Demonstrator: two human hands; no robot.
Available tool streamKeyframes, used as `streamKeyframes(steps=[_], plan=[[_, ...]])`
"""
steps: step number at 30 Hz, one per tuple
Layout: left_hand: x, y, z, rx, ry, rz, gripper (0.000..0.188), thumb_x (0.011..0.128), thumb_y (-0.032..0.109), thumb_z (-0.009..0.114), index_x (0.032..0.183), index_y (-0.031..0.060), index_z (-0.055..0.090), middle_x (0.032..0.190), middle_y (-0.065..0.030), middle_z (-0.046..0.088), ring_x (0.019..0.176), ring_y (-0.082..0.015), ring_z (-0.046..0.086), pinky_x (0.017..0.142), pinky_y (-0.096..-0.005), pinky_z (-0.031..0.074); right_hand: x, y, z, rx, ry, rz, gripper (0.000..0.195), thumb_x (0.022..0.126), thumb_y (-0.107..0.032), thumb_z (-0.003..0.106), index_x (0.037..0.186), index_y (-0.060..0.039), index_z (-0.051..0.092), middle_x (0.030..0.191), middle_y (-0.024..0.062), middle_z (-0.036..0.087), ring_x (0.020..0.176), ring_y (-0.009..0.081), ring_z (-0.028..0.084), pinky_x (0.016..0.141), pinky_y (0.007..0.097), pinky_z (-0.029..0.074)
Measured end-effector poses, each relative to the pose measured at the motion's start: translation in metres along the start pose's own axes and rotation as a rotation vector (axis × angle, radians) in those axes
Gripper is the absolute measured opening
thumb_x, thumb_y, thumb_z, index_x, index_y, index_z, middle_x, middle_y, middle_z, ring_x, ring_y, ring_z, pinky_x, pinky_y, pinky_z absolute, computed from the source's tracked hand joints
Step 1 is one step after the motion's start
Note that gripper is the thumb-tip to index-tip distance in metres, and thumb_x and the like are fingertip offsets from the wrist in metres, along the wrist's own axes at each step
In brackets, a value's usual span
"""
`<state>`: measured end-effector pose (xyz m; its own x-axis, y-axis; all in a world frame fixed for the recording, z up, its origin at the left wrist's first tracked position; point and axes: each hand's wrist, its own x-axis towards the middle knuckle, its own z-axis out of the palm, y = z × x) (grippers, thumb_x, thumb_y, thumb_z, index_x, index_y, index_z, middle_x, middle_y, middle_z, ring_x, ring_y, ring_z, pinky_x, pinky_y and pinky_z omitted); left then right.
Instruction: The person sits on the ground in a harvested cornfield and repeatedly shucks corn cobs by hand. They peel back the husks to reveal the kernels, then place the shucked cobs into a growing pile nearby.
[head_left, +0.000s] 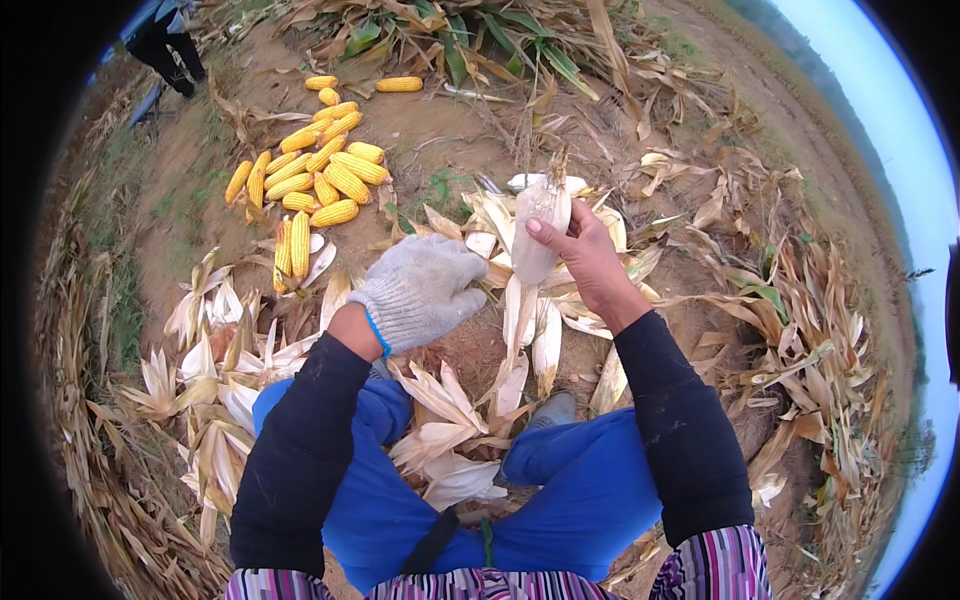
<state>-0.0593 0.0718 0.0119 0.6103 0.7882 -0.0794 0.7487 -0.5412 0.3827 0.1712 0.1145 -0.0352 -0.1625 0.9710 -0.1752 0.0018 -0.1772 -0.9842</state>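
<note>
My right hand (589, 259), bare, grips an ear of corn in pale husk (536, 232) between thumb and fingers, its dry tip pointing up and away. My left hand (421, 289) wears a grey knitted glove with a blue cuff edge. It is a short way left of the ear, fingers bent; whether anything small is under them cannot be seen. Beneath and around my hands lie loose dry husks (547, 341). Husked yellow corn ears (346, 182) lie in a loose heap on the soil, beyond my left hand.
Peeled husks (217, 442) are piled at my left. Cut corn stalks and leaves (810, 375) run along the right, with more stalks (465, 37) ahead. Between my blue-trousered legs lie husks (442, 427). Another person (169, 45) stands at the far upper left.
</note>
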Motion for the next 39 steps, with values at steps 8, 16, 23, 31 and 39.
streamKeyframes(steps=[8, 16, 23, 31, 39], plan=[[0.021, -0.004, 0.003, -0.482, 0.521, -0.15, 0.04, 0.082, 0.025, 0.071, 0.111, -0.0008, 0.06, 0.1, -0.0107, 0.065, 0.091, -0.0182, 0.064, 0.082, -0.0318, 0.051, -0.011, -0.002, 0.03, 0.034, -0.254, -0.01, 0.048, 0.084, -0.01, 0.076, 0.125, -0.0001, 0.052, 0.11, 0.0068, 0.066, 0.099, 0.0135, 0.063, 0.085, 0.0298, 0.052], [0.021, -0.004, -0.003, -0.604, 0.506, -0.278, 0.025, 0.083, 0.021, 0.069, 0.093, -0.0009, 0.062, 0.081, -0.006, 0.062, 0.075, -0.012, 0.057, 0.068, -0.0292, 0.048, -0.017, -0.012, 0.037, -0.004, -0.25, 0.01, 0.061, 0.079, -0.021, 0.081, 0.13, -0.002, 0.053, 0.118, 0.0065, 0.063, 0.109, 0.0161, 0.059, 0.096, 0.0324, 0.045], [0.022, -0.005, 0.0, -0.635, 0.574, -0.277, 0.02, 0.086, 0.018, 0.066, 0.09, 0.0, 0.06, 0.079, -0.0029, 0.058, 0.074, -0.0097, 0.053, 0.068, -0.0268, 0.046, -0.011, 0.009, 0.037, -0.018, -0.277, -0.08, 0.075, 0.084, -0.028, 0.078, 0.139, 0.0011, 0.036, 0.124, 0.0147, 0.056, 0.117, 0.0216, 0.053, 0.098, 0.0355, 0.045], [0.003, -0.006, -0.016, -0.789, 0.389, -0.226, 0.017, 0.086, 0.014, 0.066, 0.084, 0.0026, 0.054, 0.076, 0.0019, 0.05, 0.071, -0.0066, 0.047, 0.065, -0.0249, 0.042, -0.001, -0.005, 0.013, 0.254, 0.048, 0.149, 0.062, 0.089, -0.034, 0.073, 0.134, -0.005, 0.042, 0.123, 0.0098, 0.055, 0.115, 0.023, 0.054, 0.097, 0.0468, 0.045], [-0.011, 0.005, 0.01, -0.187, -0.33, -0.061, 0.032, 0.084, 0.037, 0.061, 0.09, 0.0056, 0.061, 0.083, -0.0166, 0.063, 0.081, -0.0368, 0.062, 0.073, -0.0441, 0.048, 0.0, -0.013, -0.009, 0.162, 0.085, 0.044, 0.056, 0.085, -0.025, 0.077, 0.129, -0.0048, 0.048, 0.118, 0.0077, 0.059, 0.109, 0.0189, 0.058, 0.093, 0.0385, 0.047]])
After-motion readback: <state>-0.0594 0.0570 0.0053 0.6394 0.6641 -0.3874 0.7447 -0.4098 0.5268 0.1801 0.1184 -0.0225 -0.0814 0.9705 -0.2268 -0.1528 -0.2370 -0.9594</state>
